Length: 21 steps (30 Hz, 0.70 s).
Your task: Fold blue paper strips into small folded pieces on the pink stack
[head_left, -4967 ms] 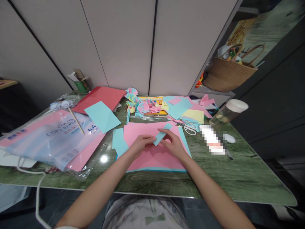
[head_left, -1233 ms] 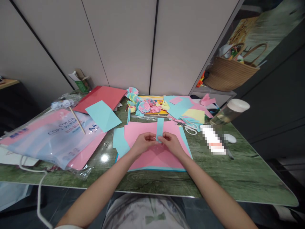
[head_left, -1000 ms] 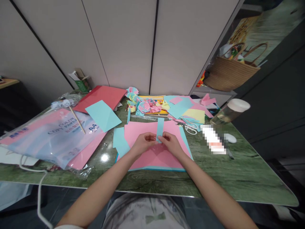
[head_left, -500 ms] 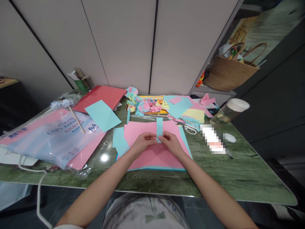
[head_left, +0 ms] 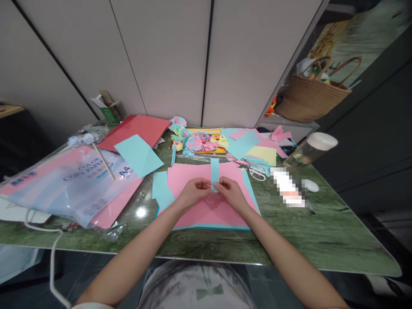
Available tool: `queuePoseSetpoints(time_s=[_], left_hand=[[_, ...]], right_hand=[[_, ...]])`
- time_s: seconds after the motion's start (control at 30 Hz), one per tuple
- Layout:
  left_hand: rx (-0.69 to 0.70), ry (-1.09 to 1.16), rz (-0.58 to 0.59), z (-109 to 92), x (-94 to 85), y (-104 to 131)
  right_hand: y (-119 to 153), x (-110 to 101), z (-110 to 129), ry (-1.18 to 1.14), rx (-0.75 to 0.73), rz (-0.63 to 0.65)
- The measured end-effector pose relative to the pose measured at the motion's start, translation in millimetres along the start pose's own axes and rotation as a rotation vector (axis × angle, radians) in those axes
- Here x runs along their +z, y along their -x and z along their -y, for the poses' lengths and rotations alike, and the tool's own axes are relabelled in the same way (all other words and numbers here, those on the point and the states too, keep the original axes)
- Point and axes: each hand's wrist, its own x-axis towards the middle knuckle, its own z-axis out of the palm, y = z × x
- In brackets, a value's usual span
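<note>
A light-blue paper strip [head_left: 214, 170] stands upright over pink sheets, its lower end pinched by my right hand [head_left: 227, 189]. Close on the other side, my left hand [head_left: 197, 191] has its fingertips pressed together at the strip's lower left edge. A thin pale stick-like piece shows between those fingertips; too little of it is visible to name it surely. Under both hands lies a stack of pink paper [head_left: 206, 214], with light-blue sheets [head_left: 162, 189] sticking out around its edges.
Paper flowers [head_left: 195, 143], cut paper [head_left: 244, 143] and white-handled scissors [head_left: 257, 171] lie behind the stack. On the left are a bag of copy paper [head_left: 74, 180], a wooden stick [head_left: 103, 161] and a red folder [head_left: 138, 128]. A lidded bottle [head_left: 305, 150] stands right.
The blue strip has shifted very slightly left between my fingers. Both hands stay in nearly the same place, and everything else lies as before.
</note>
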Motion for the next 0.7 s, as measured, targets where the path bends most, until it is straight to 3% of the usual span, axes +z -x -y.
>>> queuePoseSetpoints(time_s=[0.27, 0.7], left_hand=[[-0.051, 0.051, 0.003, -3.3, 1.5, 0.4], [0.014, -0.031, -0.016, -3.9, 2.6, 2.2]], right_hand=[[-0.4, 0.0, -0.3, 0.044, 0.001, -0.014], [1.6, 0.9, 6.3, 0.062, 0.001, -0.033]])
